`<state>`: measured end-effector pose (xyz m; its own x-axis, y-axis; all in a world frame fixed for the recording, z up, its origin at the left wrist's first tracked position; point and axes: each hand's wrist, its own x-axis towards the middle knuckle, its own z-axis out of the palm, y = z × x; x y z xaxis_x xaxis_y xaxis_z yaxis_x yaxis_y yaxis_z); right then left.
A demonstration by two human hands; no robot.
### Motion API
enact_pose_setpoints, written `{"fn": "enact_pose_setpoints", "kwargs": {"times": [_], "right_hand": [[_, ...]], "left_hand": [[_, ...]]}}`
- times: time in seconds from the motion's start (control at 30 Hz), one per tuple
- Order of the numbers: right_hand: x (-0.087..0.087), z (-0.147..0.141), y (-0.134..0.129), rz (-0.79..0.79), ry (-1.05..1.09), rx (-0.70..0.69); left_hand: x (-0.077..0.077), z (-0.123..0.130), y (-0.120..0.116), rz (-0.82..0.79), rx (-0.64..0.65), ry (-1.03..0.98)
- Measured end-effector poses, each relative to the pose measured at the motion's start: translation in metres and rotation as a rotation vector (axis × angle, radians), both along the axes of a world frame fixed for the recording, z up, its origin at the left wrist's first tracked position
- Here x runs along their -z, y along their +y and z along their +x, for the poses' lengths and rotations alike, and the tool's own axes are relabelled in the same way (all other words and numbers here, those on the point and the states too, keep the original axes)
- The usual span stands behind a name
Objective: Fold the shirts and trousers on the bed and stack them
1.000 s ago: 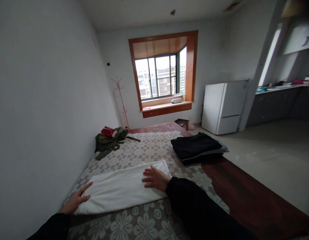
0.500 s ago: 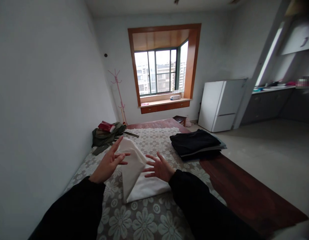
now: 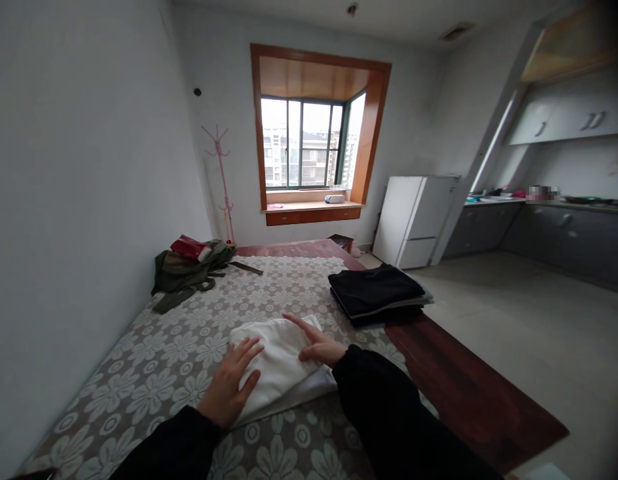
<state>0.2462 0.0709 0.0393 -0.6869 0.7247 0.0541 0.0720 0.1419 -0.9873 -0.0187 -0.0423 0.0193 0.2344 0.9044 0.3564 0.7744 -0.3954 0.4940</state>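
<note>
A folded piece of white cloth point(image 3: 276, 357) lies on the flower-patterned cover point(image 3: 159, 367) in front of me; its exact kind cannot be made out. My left hand point(image 3: 233, 380) rests on the cloth's left edge, fingers apart and flat. On the right part of the cloth lies my right hand point(image 3: 319, 343), its fingers stretched out and its thumb spread. Neither hand grips the fabric. Beyond my right hand sits a stack of dark folded clothes point(image 3: 376, 290), with a grey layer showing between the black ones.
An olive-green backpack point(image 3: 183, 273) with a red packet point(image 3: 190, 248) on top lies by the left wall. Reddish-brown boards point(image 3: 469, 387) show at the right edge. Farther off stand a pink coat rack point(image 3: 223, 180) and a white fridge point(image 3: 413, 217).
The raised flap of white cloth has come down flat onto the rest. Both hands have lowered onto it. The whole view has shifted slightly to the right.
</note>
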Motion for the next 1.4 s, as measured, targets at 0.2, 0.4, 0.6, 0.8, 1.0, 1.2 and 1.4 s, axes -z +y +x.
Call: {"fn": "enact_pose_setpoints", "kwargs": {"times": [0.2, 0.4, 0.6, 0.8, 1.0, 1.2, 1.4], "right_hand": [[-0.01, 0.035, 0.002, 0.098, -0.197, -0.061], [0.007, 0.053, 0.0, 0.047, -0.198, 0.048], [0.024, 0.054, 0.005, 0.238, -0.271, 0.121], [0.026, 0.056, 0.006, 0.343, -0.326, 0.139], [0.037, 0.058, 0.014, 0.173, -0.283, 0.223], [0.036, 0.061, 0.015, 0.069, -0.201, 0.238], [0.032, 0.062, 0.014, 0.102, -0.149, 0.24]], "left_hand": [[0.012, -0.01, 0.0, -0.041, 0.1, 0.216], [0.017, -0.01, 0.0, -0.074, 0.134, 0.258], [0.017, -0.01, -0.002, -0.083, 0.111, 0.251], [0.014, -0.007, -0.003, -0.151, 0.059, 0.267], [0.016, -0.008, -0.003, -0.16, 0.036, 0.267], [0.019, -0.006, -0.001, -0.186, -0.007, 0.301], [0.017, -0.003, -0.002, -0.221, -0.161, 0.392]]}}
